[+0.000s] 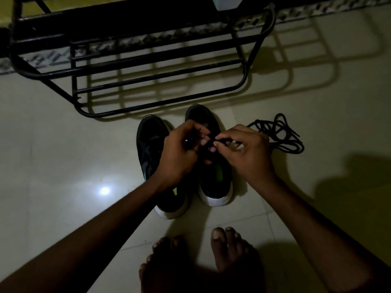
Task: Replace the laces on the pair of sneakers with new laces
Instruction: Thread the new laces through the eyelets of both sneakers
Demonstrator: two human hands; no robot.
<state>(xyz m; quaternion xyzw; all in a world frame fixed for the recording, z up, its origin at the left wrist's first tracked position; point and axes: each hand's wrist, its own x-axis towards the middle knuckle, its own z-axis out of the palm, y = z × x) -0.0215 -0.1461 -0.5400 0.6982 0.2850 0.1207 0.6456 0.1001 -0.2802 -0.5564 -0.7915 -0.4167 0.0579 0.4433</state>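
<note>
Where both hands [211, 149] meet over the right sneaker [213, 178], fingertips pinching black lace [222, 142]

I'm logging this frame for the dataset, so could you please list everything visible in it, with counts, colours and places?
sneakers: two, black with white soles, side by side on the floor at centre.
loose lace: one tangled pile, black, on the floor right of the sneakers.
shoe rack: one, black metal, at the top, beyond the sneakers.
white object: one, on the rack's top edge; cut off, kind unclear.
floor: pale tiles, with a bright light reflection at left.
left hand: one, over the right-side sneaker, fingers pinched.
right hand: one, pinching a black lace end.
bare feet: two, bottom centre.
</note>
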